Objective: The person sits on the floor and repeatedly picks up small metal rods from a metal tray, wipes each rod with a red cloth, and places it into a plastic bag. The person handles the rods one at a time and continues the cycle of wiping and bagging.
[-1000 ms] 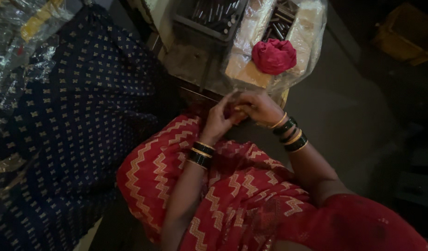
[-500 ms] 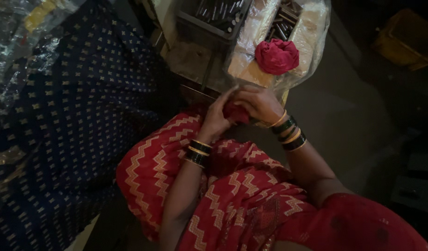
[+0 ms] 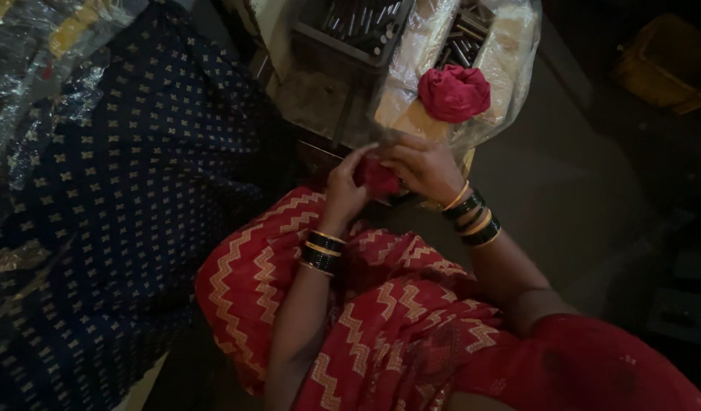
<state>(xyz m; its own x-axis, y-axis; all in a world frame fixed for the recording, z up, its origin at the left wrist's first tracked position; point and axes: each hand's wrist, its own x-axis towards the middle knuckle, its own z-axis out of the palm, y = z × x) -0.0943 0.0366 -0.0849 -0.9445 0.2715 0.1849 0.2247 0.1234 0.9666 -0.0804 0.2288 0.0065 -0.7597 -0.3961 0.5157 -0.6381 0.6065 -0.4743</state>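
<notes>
A small red cloth piece (image 3: 379, 176) is being held between the left hand (image 3: 344, 190) and the right hand (image 3: 426, 169). It is being pinched by the fingers of both hands, which are touching each other around it. Black and gold bangles (image 3: 472, 217) are being worn on both wrists. Just above the right hand, a red cloth ball (image 3: 454, 93) is lying on a clear plastic bag (image 3: 510, 53). Above the left hand, a dark metal tray (image 3: 358, 27) is seen, maybe filled with small metal pins. Left of the hands, a dark blue dotted cloth (image 3: 122, 213) is spread out.
</notes>
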